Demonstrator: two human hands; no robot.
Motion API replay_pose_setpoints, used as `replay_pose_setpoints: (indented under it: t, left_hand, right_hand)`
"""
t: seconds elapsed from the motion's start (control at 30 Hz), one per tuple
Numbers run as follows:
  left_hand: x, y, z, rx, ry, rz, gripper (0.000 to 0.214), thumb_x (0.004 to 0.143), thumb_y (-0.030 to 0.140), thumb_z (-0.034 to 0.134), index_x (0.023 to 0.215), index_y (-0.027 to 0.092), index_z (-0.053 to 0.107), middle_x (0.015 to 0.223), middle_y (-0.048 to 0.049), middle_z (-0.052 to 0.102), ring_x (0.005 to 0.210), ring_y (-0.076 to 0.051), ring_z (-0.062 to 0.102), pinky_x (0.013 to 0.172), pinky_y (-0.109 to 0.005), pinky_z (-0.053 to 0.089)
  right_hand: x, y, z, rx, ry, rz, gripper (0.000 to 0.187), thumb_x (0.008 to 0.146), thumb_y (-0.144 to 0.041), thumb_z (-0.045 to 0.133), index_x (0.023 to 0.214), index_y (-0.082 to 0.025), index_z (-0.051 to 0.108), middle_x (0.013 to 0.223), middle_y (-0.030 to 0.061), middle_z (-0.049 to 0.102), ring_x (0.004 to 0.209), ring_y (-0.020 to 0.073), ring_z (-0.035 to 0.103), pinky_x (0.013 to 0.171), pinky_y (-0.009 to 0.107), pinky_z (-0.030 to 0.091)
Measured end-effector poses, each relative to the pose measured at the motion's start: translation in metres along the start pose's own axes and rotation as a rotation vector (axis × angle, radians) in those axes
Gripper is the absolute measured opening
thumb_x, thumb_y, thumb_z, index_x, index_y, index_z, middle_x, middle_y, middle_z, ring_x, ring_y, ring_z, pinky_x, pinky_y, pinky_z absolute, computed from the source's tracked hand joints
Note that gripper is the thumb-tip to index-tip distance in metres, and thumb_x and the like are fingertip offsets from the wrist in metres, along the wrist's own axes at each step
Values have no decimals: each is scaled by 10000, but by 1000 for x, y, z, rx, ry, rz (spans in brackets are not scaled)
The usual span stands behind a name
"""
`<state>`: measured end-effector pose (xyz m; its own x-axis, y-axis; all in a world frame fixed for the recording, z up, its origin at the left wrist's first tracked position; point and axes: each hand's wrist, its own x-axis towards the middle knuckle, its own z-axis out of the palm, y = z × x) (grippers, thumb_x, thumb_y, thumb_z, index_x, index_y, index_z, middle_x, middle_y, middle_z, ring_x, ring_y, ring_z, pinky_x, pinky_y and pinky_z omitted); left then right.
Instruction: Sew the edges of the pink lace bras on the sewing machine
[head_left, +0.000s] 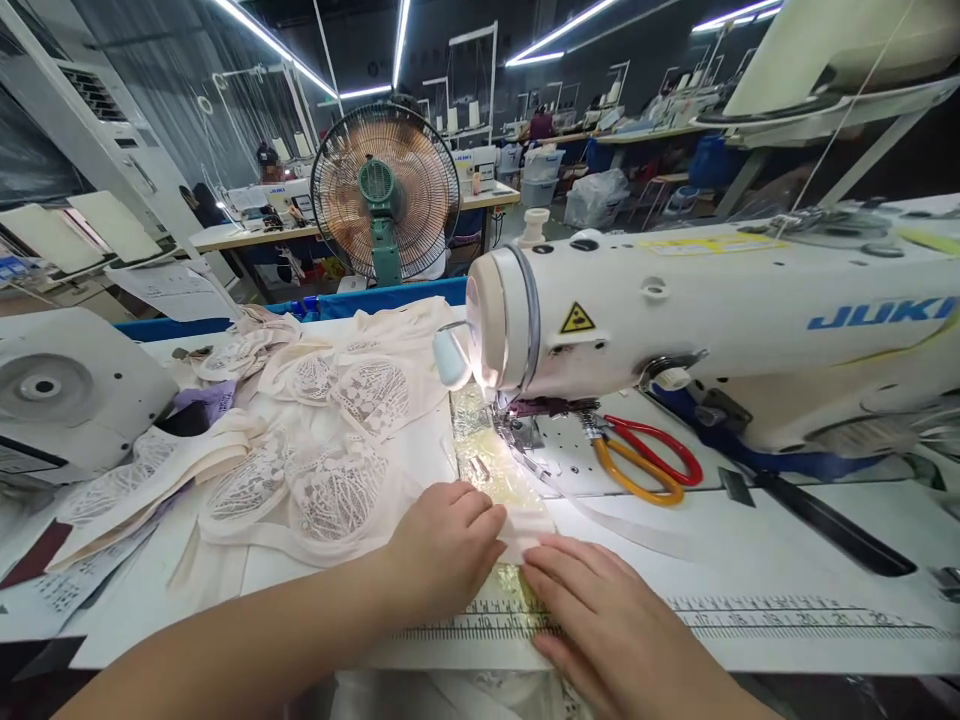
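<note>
My left hand (442, 545) rests on the sewing table with its fingers curled and pressed down on a small pale fabric piece (525, 528). My right hand (600, 605) lies flat beside it, fingers stretched toward the same piece. The fabric lies in front of the presser foot (517, 425) of a white JUKI sewing machine (712, 310). A thin pale strap (622, 530) runs from the needle area across the table. A pile of cream lace bra pieces (315, 450) sits to the left of my hands.
Red-handled and yellow-handled scissors (645, 462) lie under the machine arm. A printed ruler (675, 615) runs along the table's front edge. Another machine (67, 400) stands at the left. A standing fan (384, 195) is behind the table, with more workstations and a person far back.
</note>
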<state>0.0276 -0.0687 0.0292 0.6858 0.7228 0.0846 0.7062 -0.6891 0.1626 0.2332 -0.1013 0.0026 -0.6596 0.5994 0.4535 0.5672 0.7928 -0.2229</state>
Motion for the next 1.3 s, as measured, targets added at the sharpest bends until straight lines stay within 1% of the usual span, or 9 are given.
replay_pose_setpoints:
  t: [0.17, 0.33, 0.5, 0.57, 0.63, 0.7, 0.9, 1.13, 1.3]
  left_hand:
    - [-2, -1, -1, -5, -52, 165, 242, 924, 174, 345, 1011, 110, 562, 939, -113, 623, 870, -215, 564, 797, -346, 493]
    - [-15, 4, 5, 56, -140, 201, 232, 890, 139, 387, 1064, 132, 540, 957, -121, 614, 797, -210, 553, 718, -351, 500]
    - [-9, 2, 5, 100, -217, 4, 240, 846, 125, 413, 1032, 151, 563, 1032, -103, 606, 778, -206, 569, 610, -311, 484]
    - [-2, 1, 6, 102, -228, 22, 210, 838, 105, 409, 936, 163, 586, 972, -79, 616, 751, -195, 562, 602, -304, 474]
    - [2, 2, 7, 120, -188, 111, 214, 861, 101, 391, 894, 155, 596, 904, -75, 615, 728, -190, 544, 609, -313, 469]
    - [3, 3, 9, 154, -126, 151, 217, 896, 143, 386, 953, 131, 596, 889, -86, 605, 735, -197, 532, 615, -330, 469]
    - [9, 2, 11, 221, -109, -15, 483, 901, 460, 460, 1201, 85, 511, 1052, -113, 573, 874, -247, 528, 672, -390, 468]
    - [35, -10, 12, 215, -40, -156, 492, 898, 504, 443, 1185, 114, 534, 1103, -116, 558, 1006, -268, 507, 768, -393, 419]
    - [49, -20, 13, 237, 0, -175, 488, 901, 500, 431, 1177, 115, 549, 1127, -123, 562, 1017, -268, 499, 776, -388, 407]
  right_hand:
    - [-4, -13, -3, 87, -61, 72, 237, 767, -187, 600, 1001, -187, 635, 975, 52, 665, 896, 212, 589, 809, 338, 496]
    - [-16, -25, -2, 95, -54, 115, 196, 791, -221, 602, 983, -206, 641, 938, 58, 673, 892, 217, 597, 801, 344, 487]
    - [-23, -27, -1, 47, -46, 73, 230, 823, -218, 568, 1039, -192, 639, 1025, 68, 678, 970, 229, 597, 850, 364, 481]
    - [-24, -28, -1, 52, -51, 90, 226, 821, -205, 567, 1034, -192, 642, 1022, 76, 677, 974, 227, 598, 850, 367, 485]
    - [-24, -30, 0, 58, -40, 110, 223, 815, -192, 568, 1024, -197, 644, 1008, 75, 679, 962, 225, 603, 842, 364, 492]
    - [-24, -30, 1, 56, -25, 102, 224, 809, -182, 567, 1018, -198, 646, 1001, 71, 684, 951, 221, 612, 851, 360, 497]
    - [-23, -17, 5, -58, -55, -44, 312, 823, -224, 562, 1124, -170, 626, 1148, 87, 670, 1058, 226, 610, 908, 329, 507]
    - [-13, -6, 15, -125, -97, -62, 418, 798, -258, 586, 1199, -143, 595, 1299, 153, 568, 1210, 279, 518, 941, 391, 495]
    - [-3, 2, 23, -161, -125, -101, 715, 683, -502, 704, 1225, -54, 573, 1295, 273, 525, 1191, 390, 511, 870, 493, 523]
